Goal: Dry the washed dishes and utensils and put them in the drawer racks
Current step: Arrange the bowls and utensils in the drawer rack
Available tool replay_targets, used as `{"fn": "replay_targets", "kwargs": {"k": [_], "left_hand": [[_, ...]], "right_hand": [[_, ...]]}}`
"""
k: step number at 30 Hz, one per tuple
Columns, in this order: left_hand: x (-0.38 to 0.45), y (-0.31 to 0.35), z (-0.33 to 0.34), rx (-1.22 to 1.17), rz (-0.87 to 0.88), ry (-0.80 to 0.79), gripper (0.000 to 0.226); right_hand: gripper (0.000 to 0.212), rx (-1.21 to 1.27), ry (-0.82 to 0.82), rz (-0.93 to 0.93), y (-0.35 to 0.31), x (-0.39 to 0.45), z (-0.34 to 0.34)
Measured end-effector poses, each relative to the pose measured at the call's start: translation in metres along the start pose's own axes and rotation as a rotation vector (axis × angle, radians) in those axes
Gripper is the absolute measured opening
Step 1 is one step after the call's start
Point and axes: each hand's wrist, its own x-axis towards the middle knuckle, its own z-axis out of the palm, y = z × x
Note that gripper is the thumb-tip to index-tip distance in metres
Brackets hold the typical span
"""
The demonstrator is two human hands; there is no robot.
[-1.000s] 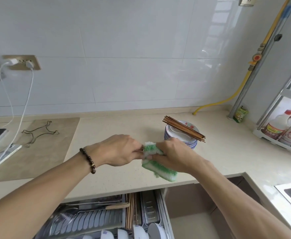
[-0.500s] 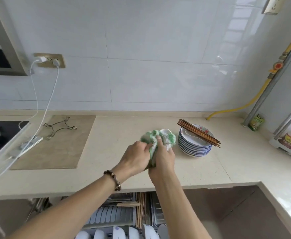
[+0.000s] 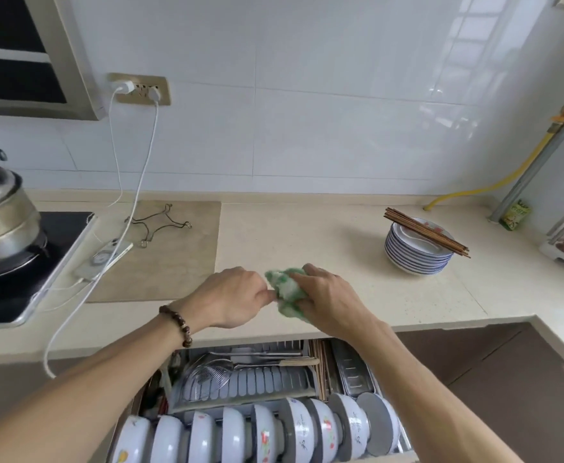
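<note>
Green cloth (image 3: 286, 286) bunched between left hand (image 3: 232, 297), right hand (image 3: 327, 304).

Green-and-white cloth (image 3: 285, 285). White plates (image 3: 419, 250), blue-striped rims. Reddish-brown chopsticks (image 3: 426, 232). Speckled cream worktop (image 3: 324, 235). White bowls (image 3: 260, 432), red and green floral prints. Dark brown beaded bracelet (image 3: 177, 325). Yellow hose (image 3: 494, 182).

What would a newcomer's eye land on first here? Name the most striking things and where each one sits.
First, the two hands meeting over the counter's front edge: the right hand grips a bunched green and white cloth while the left hand pinches something hidden at its edge. Next, the stack of blue-rimmed plates on the counter to the right, with brown chopsticks across its top. Below, the open drawer rack shows a row of white bowls on edge.
</note>
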Motion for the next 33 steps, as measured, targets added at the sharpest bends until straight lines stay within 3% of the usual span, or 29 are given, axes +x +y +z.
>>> {"fn": "replay_targets", "kwargs": {"k": [3,5,8,10,13,15,19,23,27,31,33], "left_hand": [[-0.014,-0.023,0.008,-0.135,0.090,-0.029,0.056],[-0.019,-0.035,0.016,-0.225,0.108,-0.022,0.056],[-0.025,-0.044,0.035,-0.425,0.046,0.063,0.051],[-0.032,-0.042,0.054,-0.551,-0.038,0.126,0.051],[-0.037,-0.039,0.083,-0.668,-0.186,0.176,0.051],[-0.040,-0.044,0.094,-0.715,-0.233,0.147,0.050],[-0.048,-0.071,0.095,-0.627,-0.190,-0.028,0.057],[-0.052,-0.090,0.104,-0.524,-0.160,-0.154,0.056],[-0.058,-0.106,0.115,-0.352,-0.171,-0.188,0.054],[-0.071,-0.132,0.143,-0.360,-0.297,-0.238,0.052],[-0.079,-0.152,0.166,-0.388,-0.435,-0.250,0.046]], "right_hand": [[0.020,0.378,-0.166,0.267,-0.019,-0.001,0.012],[0.015,0.752,-0.162,0.428,-0.032,-0.008,0.021],[0.018,1.139,0.090,0.621,-0.052,-0.016,0.041],[0.020,1.221,0.285,0.767,-0.068,-0.013,0.059],[0.020,1.108,0.500,1.010,-0.094,0.001,0.085],[0.024,0.894,0.507,0.971,-0.097,-0.002,0.097],[0.020,0.476,0.160,0.515,-0.075,-0.025,0.110],[0.048,0.198,-0.022,0.239,-0.059,-0.027,0.108],[0.022,-0.126,-0.340,0.057,-0.057,-0.023,0.113],[0.027,0.064,-0.254,0.292,-0.062,-0.032,0.135],[0.035,0.140,-0.315,0.395,-0.061,-0.039,0.154]]}}
